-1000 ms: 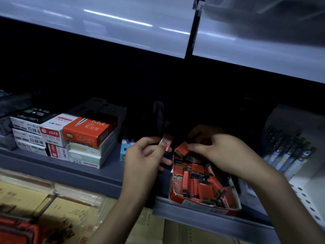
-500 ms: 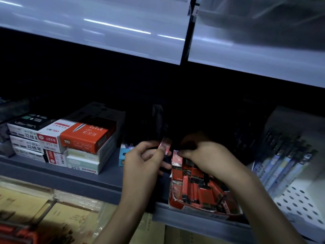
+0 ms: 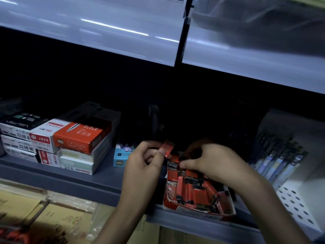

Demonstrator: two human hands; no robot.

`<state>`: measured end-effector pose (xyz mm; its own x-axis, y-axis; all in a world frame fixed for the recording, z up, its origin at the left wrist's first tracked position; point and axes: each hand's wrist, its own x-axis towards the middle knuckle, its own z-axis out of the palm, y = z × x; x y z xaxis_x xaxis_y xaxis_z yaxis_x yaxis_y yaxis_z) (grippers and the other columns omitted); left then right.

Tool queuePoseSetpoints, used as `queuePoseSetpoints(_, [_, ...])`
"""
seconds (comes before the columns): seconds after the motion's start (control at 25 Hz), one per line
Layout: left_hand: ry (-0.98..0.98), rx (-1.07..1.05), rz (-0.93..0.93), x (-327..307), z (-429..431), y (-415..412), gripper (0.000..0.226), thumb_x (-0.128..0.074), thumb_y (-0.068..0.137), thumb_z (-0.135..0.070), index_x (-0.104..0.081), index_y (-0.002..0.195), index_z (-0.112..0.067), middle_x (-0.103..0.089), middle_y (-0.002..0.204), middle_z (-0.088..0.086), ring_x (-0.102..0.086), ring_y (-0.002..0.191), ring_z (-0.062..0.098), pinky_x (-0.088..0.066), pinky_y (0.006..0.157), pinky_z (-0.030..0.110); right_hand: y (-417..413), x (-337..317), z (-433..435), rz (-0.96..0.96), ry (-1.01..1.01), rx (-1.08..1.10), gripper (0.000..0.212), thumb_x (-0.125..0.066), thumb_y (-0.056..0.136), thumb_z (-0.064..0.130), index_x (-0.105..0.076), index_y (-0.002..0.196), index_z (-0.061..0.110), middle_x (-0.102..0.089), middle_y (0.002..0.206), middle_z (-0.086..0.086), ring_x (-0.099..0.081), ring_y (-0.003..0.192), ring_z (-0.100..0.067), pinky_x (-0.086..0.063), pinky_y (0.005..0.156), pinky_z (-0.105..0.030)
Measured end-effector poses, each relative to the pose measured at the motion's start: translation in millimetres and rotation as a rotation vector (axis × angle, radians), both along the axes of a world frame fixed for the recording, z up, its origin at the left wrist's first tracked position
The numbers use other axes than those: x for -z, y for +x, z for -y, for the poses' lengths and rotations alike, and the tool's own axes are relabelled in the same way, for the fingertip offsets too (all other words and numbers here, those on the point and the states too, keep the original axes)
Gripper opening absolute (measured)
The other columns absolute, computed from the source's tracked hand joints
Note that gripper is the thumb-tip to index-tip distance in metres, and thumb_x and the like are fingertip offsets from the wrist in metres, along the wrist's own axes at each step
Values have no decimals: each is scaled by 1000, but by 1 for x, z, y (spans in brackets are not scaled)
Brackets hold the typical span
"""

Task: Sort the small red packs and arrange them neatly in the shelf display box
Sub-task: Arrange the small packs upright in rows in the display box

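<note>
Red display box [image 3: 198, 206] sits on the shelf edge, loose red packs [image 3: 195, 189] jumbled inside. Above its left corner, my left hand [image 3: 142, 166] pinches one red pack [image 3: 167, 148]; my right hand [image 3: 212, 164] pinches another at its back.

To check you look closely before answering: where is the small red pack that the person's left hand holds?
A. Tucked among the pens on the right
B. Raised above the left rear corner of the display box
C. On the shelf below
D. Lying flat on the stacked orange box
B: the left hand pinches the small red pack up in the air, just above the left rear corner of the display box.
</note>
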<state>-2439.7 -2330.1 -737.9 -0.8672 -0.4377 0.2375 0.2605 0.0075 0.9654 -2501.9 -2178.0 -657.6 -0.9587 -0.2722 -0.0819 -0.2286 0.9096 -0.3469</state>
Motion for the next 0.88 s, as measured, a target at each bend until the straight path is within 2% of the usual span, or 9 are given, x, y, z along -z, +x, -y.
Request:
queuePoseSetpoints(0.16, [28,-51,-5,-1,-1,-3,7,-61,100,-11,-64,95,-7,-74,83,15,-63,62,11,-52,61,23,0,3,-1,-55,7,-23,27,-64,91,57,-68,106,35,-65,84,9,-62,80,-8,-50,68,-26])
queuePoseSetpoints(0.24, [32,-51,-8,0,-2,-4,7,-60,100,-11,-62,96,-5,-73,83,16,-62,61,10,-51,61,22,2,0,-2,-68,33,-52,29,-60,95,55,-66,113,33,-64,89,9,-61,84,-7,-48,68,-24])
queuePoseSetpoints(0.4, [53,-38,-33,1,0,-4,6,-59,100,-7,-63,98,-3,-77,83,8,-63,60,10,-52,63,18,4,-5,-3,-158,139,-99,30,-54,99,52,-63,118,31,-65,97,6,-63,94,-16,-55,84,-34])
queuePoseSetpoints(0.48, [60,-43,-40,0,1,-5,6,-59,100,-7,-63,97,-3,-77,82,8,-62,60,9,-52,63,18,5,-8,-5,-137,176,-98,30,-58,95,58,-65,110,32,-65,92,10,-63,89,-12,-56,81,-33])
queuePoseSetpoints(0.56, [67,-57,-41,0,3,-4,7,-59,100,-7,-63,98,-2,-76,81,10,-62,60,10,-53,64,19,5,-10,-8,-63,176,-96,30,-64,89,62,-66,105,36,-64,90,14,-61,84,-5,-52,72,-26])
queuePoseSetpoints(0.68, [85,-64,-39,0,4,-5,7,-60,100,-7,-62,98,0,-76,80,12,-61,59,11,-53,64,20,7,-13,-11,-5,126,-104,31,-66,88,59,-63,115,43,-62,99,18,-58,87,-1,-45,66,-20])
queuePoseSetpoints(0.72, [85,-63,-38,0,4,-4,7,-60,100,-7,-62,98,-1,-76,80,11,-61,59,12,-52,64,20,7,-13,-11,-19,120,-118,31,-66,90,57,-62,118,45,-61,102,17,-57,87,-1,-44,66,-19])
queuePoseSetpoints(0.8, [79,-63,-39,0,3,-3,6,-59,100,-7,-63,98,-2,-76,80,11,-61,60,13,-52,64,21,8,-11,-10,-101,152,-145,30,-60,94,52,-59,123,43,-61,94,17,-57,80,-2,-44,63,-20])
queuePoseSetpoints(0.88, [73,-64,-41,0,1,-3,7,-59,100,-6,-63,98,-2,-76,80,13,-61,60,14,-52,64,22,7,-6,-8,-186,202,-167,34,-54,98,45,-57,131,38,-62,96,14,-59,83,-7,-48,68,-23])
